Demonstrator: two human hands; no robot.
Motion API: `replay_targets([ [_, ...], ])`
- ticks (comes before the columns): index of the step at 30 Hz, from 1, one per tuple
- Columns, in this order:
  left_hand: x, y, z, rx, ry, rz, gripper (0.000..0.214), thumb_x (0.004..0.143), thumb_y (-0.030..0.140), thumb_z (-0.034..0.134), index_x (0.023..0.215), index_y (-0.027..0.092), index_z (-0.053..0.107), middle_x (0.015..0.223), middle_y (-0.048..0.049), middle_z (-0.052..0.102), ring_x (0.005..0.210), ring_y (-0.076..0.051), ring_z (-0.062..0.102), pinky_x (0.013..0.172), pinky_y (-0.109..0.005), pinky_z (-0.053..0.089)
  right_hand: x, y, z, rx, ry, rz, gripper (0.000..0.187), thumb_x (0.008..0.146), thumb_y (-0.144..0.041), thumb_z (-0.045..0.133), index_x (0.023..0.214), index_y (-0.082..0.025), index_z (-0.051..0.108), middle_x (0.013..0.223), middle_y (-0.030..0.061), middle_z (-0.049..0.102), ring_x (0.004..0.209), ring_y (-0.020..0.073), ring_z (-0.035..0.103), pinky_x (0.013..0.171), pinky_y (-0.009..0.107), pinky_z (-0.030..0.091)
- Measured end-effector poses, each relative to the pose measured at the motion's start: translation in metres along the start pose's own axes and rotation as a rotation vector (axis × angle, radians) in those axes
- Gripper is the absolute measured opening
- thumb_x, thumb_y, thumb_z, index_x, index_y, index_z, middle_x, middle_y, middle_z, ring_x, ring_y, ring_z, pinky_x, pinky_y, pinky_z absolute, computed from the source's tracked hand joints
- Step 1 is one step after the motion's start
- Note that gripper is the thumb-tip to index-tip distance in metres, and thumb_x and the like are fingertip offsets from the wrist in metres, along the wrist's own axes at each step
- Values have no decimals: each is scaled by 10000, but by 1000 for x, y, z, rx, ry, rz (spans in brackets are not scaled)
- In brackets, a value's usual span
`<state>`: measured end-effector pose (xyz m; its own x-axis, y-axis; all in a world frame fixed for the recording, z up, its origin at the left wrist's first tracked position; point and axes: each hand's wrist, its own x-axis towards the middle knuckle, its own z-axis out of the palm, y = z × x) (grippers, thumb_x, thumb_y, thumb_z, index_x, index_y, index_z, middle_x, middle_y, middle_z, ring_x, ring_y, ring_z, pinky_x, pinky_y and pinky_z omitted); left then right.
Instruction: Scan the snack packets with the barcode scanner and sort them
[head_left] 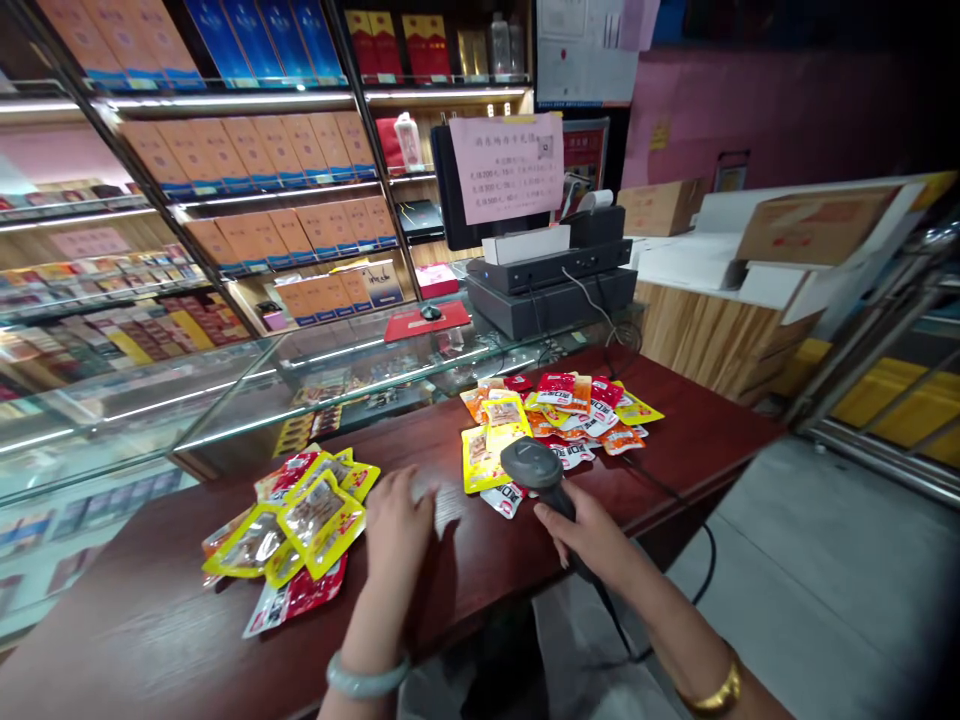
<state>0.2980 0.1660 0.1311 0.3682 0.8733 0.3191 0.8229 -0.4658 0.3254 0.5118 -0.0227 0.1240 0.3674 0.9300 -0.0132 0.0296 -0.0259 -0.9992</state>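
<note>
My right hand [592, 535] is wrapped round the handle of a dark barcode scanner [534, 468], whose head points at a pile of small snack packets [559, 415] in yellow, red and orange on the dark red counter [690, 440]. A second pile of snack packets [300, 525], mostly yellow and red, lies to the left. My left hand [397, 530] rests on the counter just right of that pile, fingers stretched out flat and holding nothing. A pale green bangle sits on my left wrist and a gold bangle on the right.
A glass display case [247, 390] runs behind the counter, with shelves of boxed goods [255, 150] beyond. A till with a monitor and a pink notice [510, 165] stands at the back. The scanner's black cable [701, 570] hangs off the counter's right edge. Cardboard boxes [814, 225] sit at right.
</note>
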Motion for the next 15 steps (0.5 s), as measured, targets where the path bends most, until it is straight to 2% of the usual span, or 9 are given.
replay_targets([
  [2, 15, 40, 17, -46, -112, 21, 395, 961, 425, 560, 1231, 191, 728, 1263, -161, 734, 1216, -320, 647, 1100, -414, 435, -1, 1, -7, -2, 23, 6, 462, 865, -660, 689, 952, -224, 563, 507, -118, 470, 379, 113, 449, 408, 234, 387],
  [4, 31, 73, 33, -46, -194, -13, 393, 967, 415, 556, 1204, 160, 736, 1233, -184, 736, 1191, -333, 657, 1035, -404, 455, -4, 0, -11, 1, 35, 12, 475, 861, -673, 688, 965, -227, 562, 500, -120, 469, 376, 115, 442, 405, 233, 380],
  [7, 51, 108, 49, -3, -211, -47, 457, 957, 455, 572, 1218, 107, 715, 1250, -232, 708, 1205, -374, 647, 997, -424, 457, -7, -2, -16, 1, 45, 10, 486, 865, -674, 677, 1008, -222, 571, 502, -124, 460, 373, 113, 427, 399, 230, 357],
  [11, 68, 125, 56, 49, -243, -41, 463, 900, 497, 653, 1148, 108, 691, 1265, -255, 694, 1251, -408, 622, 987, -453, 463, -9, -5, -20, -12, 44, 9, 494, 871, -657, 663, 1049, -205, 573, 498, -129, 451, 369, 105, 413, 400, 223, 332],
  [13, 73, 122, 57, 6, -289, -71, 367, 893, 446, 671, 1107, 148, 666, 1211, -222, 726, 1208, -377, 657, 942, -427, 485, -8, -5, -22, -9, 54, 14, 497, 865, -657, 666, 1047, -205, 564, 505, -132, 448, 363, 100, 413, 395, 219, 330],
  [15, 73, 114, 59, -130, -283, -108, 252, 905, 382, 656, 1071, 194, 632, 1084, -153, 767, 1060, -314, 720, 858, -380, 511, -7, -5, -23, -5, 54, 8, 491, 866, -656, 670, 1035, -207, 561, 514, -131, 452, 363, 97, 421, 395, 216, 340],
])
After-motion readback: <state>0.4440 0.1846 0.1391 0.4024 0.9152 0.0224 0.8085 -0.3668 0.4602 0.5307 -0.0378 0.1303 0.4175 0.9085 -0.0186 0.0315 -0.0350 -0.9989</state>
